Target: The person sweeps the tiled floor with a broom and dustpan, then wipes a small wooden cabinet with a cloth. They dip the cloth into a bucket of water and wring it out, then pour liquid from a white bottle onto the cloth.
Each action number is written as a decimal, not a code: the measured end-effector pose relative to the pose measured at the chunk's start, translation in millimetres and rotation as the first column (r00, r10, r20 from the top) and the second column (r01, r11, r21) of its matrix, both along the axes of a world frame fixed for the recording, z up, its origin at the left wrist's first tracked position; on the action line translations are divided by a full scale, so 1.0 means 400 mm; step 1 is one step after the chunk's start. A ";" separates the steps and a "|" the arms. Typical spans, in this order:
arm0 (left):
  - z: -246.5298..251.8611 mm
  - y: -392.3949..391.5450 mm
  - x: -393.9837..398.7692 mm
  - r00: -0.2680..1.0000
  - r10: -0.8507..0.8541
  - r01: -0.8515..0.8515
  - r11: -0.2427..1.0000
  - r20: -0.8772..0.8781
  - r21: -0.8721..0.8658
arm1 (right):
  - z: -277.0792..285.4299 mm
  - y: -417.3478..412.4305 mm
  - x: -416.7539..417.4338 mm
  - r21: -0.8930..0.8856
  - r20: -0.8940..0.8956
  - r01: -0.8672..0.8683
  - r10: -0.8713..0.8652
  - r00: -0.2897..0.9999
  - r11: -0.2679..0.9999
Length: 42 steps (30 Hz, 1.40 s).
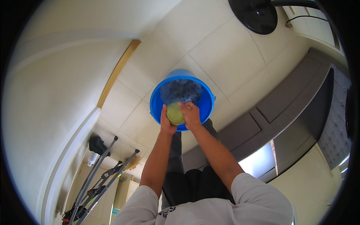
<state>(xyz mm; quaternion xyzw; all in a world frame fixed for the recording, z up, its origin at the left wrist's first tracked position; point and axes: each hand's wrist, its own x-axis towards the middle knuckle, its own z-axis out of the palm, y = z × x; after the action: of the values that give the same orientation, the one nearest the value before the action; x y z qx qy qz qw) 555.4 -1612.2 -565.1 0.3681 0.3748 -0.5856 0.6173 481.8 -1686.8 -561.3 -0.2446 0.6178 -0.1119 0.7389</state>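
Observation:
A blue plastic bucket (208, 105) stands on the tiled floor, with sudsy greyish liquid (182, 89) in it. Over the bucket's near side, both hands are on a rounded yellow-green thing (175, 114), perhaps a cloth or a ball; which of the two cannot be told. My left hand (167, 122) supports it from the left side, its fingers along the edge. My right hand (191, 114) holds its right side, with thumb and fingers bent at the top.
Crutches (97, 174) lean at the lower left, near a dark cloth (98, 145), a clear bottle (92, 158) and broom bristles (133, 163). A grey upholstered bed frame (289, 87) runs along the right. A round black stand base (257, 18) is at the top right.

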 end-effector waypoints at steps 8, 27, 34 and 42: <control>-0.122 0.029 0.032 0.830 -0.547 0.556 0.799 0.109 -0.227 | 0.041 0.008 0.020 -0.743 -0.305 -0.499 0.439 0.845 0.445; -0.080 -0.034 -0.020 0.982 -0.012 -0.007 0.995 -0.190 -0.099 | 0.016 -0.012 0.038 -0.525 -0.332 -0.182 -0.003 0.943 0.831; -0.046 -0.045 0.005 0.827 0.069 -0.142 0.986 -0.559 -0.088 | 0.085 -0.016 0.038 -0.782 -0.255 -0.383 0.309 0.916 0.492; -0.073 -0.106 0.054 0.605 -0.635 0.578 0.765 -0.480 -0.284 | 0.100 -0.009 0.024 -0.925 -0.301 -0.379 0.570 0.764 0.020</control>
<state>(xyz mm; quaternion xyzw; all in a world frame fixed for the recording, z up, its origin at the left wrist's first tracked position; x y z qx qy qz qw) 576.9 -1654.8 -594.3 0.2573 0.3584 -0.8576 0.2643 491.6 -1690.4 -521.1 -0.8260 0.2304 -0.2312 0.4595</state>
